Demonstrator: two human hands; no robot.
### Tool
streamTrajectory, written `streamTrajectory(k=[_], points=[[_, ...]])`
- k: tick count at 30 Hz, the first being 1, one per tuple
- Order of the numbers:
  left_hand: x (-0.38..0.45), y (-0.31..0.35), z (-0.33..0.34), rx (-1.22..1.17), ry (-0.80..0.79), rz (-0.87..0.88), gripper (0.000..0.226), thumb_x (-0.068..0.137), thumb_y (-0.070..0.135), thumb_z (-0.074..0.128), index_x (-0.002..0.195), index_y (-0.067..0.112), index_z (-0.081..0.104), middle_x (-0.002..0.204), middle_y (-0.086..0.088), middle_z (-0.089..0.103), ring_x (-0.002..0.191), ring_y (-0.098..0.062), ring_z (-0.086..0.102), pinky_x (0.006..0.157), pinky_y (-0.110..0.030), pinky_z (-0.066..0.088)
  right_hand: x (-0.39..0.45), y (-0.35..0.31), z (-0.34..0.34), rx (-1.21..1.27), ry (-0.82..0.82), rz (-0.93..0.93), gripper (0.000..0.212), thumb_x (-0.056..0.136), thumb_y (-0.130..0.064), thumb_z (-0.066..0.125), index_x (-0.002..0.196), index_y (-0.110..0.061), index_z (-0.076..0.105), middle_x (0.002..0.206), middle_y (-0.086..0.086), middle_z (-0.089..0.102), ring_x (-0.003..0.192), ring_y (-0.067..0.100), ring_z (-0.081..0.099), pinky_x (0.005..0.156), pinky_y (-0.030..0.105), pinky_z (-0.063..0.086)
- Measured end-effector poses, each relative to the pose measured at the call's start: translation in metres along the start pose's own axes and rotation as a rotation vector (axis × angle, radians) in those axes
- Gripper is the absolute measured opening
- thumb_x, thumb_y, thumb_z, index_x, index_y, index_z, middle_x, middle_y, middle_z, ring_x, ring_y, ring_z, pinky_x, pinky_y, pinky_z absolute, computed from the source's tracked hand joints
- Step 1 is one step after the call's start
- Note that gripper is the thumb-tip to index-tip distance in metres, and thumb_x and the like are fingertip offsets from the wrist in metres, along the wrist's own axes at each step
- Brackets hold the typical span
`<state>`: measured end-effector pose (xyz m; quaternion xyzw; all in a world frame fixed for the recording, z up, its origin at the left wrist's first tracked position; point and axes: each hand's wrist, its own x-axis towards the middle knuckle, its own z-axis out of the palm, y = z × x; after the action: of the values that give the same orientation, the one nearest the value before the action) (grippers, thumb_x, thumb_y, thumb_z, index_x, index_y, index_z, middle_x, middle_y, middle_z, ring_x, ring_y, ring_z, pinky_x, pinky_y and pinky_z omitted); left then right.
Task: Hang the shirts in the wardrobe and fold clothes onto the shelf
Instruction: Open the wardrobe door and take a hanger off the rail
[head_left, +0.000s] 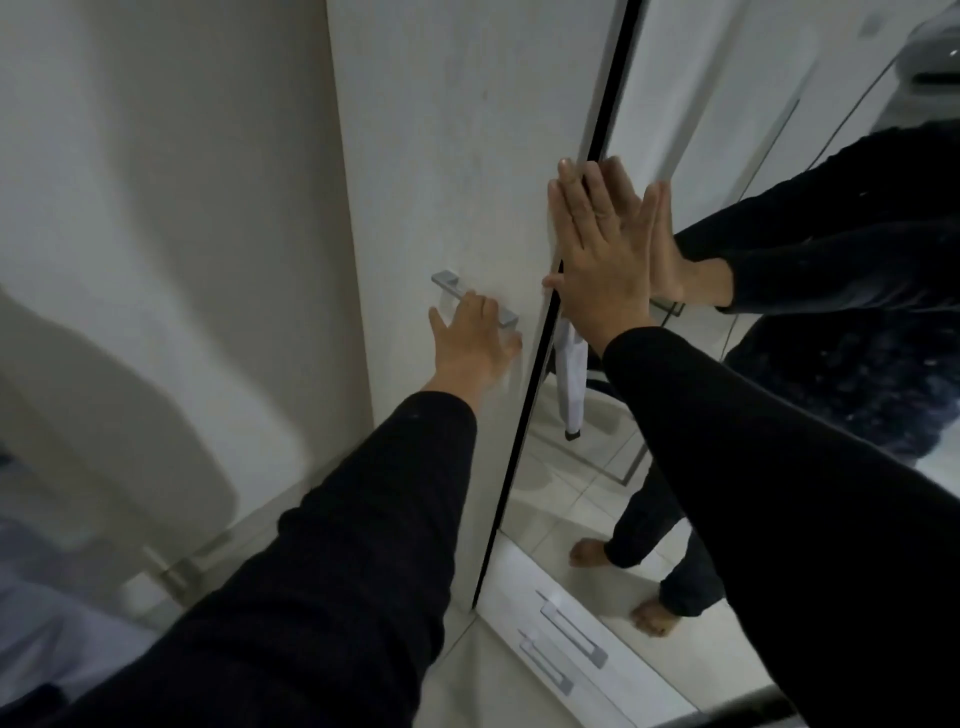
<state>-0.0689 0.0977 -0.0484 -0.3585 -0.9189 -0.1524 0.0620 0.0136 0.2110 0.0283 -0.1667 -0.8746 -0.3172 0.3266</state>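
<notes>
White wardrobe door (457, 156), plain, with a metal handle (470, 304); left hand (470, 343) curls its grip round that handle. Right hand (602, 249), fingers straight, presses flat on the mirror door (727, 104) beside it.

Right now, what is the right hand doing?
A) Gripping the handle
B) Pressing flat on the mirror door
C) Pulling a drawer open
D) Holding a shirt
B: the right hand lies flat, fingers straight, on the mirror door, meeting its own reflection; the left hand is the one at the handle.
</notes>
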Motion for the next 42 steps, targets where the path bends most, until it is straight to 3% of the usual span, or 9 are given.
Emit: streamTrajectory(k=[5,9,13,19,22,27,32,37,42], points=[[-0.025,-0.028,-0.006,-0.029,0.054,0.005,0.077,0.082,0.073,0.038,0.134,0.016,0.039,0.142,0.002,0.036,0.138,-0.015,0.027,0.115,-0.056,0.006,-0.003,-0.014,-0.03,0.043,0.096,0.022,0.109,0.073,-0.055,0.069,0.152,-0.011,0.009,0.16,0.006,0.013,0.148,0.022,0.014,0.11,0.059,0.003],[-0.045,-0.055,-0.012,-0.095,0.094,-0.018,0.098,0.06,0.09,0.038,0.126,0.018,0.042,0.128,0.002,0.044,0.123,-0.019,0.043,0.108,-0.057,0.028,-0.001,-0.035,-0.041,0.035,0.156,-0.05,0.11,0.068,-0.058,0.07,0.15,-0.01,0.014,0.158,0.007,0.023,0.145,0.023,0.023,0.109,0.06,0.011],[-0.067,-0.08,-0.021,-0.004,0.11,-0.059,0.08,0.072,0.078,0.046,0.13,0.023,0.037,0.136,0.008,0.04,0.128,-0.015,0.039,0.112,-0.06,0.012,0.0,-0.064,-0.056,0.066,0.245,-0.069,0.112,0.065,-0.061,0.071,0.151,-0.012,0.017,0.156,0.004,0.029,0.143,0.02,0.028,0.109,0.059,0.018],[-0.093,-0.112,-0.031,-0.001,0.083,-0.07,0.079,0.079,0.071,0.047,0.142,0.029,0.023,0.156,0.008,0.016,0.147,-0.016,0.006,0.11,-0.064,0.002,0.006,-0.096,-0.07,0.12,0.274,-0.135,0.11,0.073,-0.067,0.058,0.145,-0.015,-0.008,0.158,0.003,0.023,0.145,0.02,0.024,0.11,0.06,0.019],[-0.096,-0.128,-0.037,-0.015,0.134,-0.057,0.073,0.076,0.074,0.047,0.132,0.028,0.035,0.15,0.007,0.03,0.146,-0.018,0.013,0.11,-0.063,0.003,0.011,-0.108,-0.075,0.147,0.283,-0.165,0.108,0.073,-0.069,0.055,0.146,-0.017,-0.006,0.157,0.005,0.024,0.145,0.021,0.021,0.109,0.06,0.015],[-0.103,-0.159,-0.04,-0.06,0.207,-0.007,0.069,0.077,0.065,0.053,0.13,0.024,0.037,0.136,0.006,0.043,0.132,-0.018,0.04,0.113,-0.061,0.008,0.027,-0.129,-0.083,0.266,0.264,-0.239,0.102,0.076,-0.071,0.046,0.152,-0.018,0.003,0.158,0.004,0.012,0.144,0.016,-0.013,0.111,0.059,-0.01],[-0.116,-0.196,-0.04,-0.097,0.258,-0.005,0.07,0.084,0.047,0.05,0.143,0.022,0.022,0.142,0.004,0.035,0.132,-0.015,0.036,0.114,-0.055,0.008,0.046,-0.172,-0.1,0.307,0.282,-0.293,0.105,0.073,-0.07,0.058,0.149,-0.018,0.007,0.158,0.005,0.022,0.145,0.022,0.012,0.108,0.057,-0.012],[-0.125,-0.244,-0.051,0.012,0.273,-0.076,0.072,0.091,0.038,0.046,0.15,0.015,0.01,0.151,-0.002,0.027,0.141,-0.017,0.025,0.116,-0.052,0.013,0.068,-0.233,-0.119,0.317,0.33,-0.281,0.108,0.068,-0.076,0.056,0.148,-0.016,0.016,0.155,0.004,0.03,0.144,0.023,0.026,0.11,0.062,0.007],[-0.134,-0.287,-0.062,0.047,0.331,-0.221,0.078,0.095,0.038,0.046,0.15,0.011,-0.002,0.152,-0.001,0.029,0.138,-0.016,0.032,0.116,-0.047,0.015,0.087,-0.291,-0.138,0.425,0.299,-0.292,0.104,0.073,-0.065,0.059,0.152,-0.013,0.015,0.159,0.004,0.019,0.147,0.021,0.018,0.11,0.059,-0.001]])
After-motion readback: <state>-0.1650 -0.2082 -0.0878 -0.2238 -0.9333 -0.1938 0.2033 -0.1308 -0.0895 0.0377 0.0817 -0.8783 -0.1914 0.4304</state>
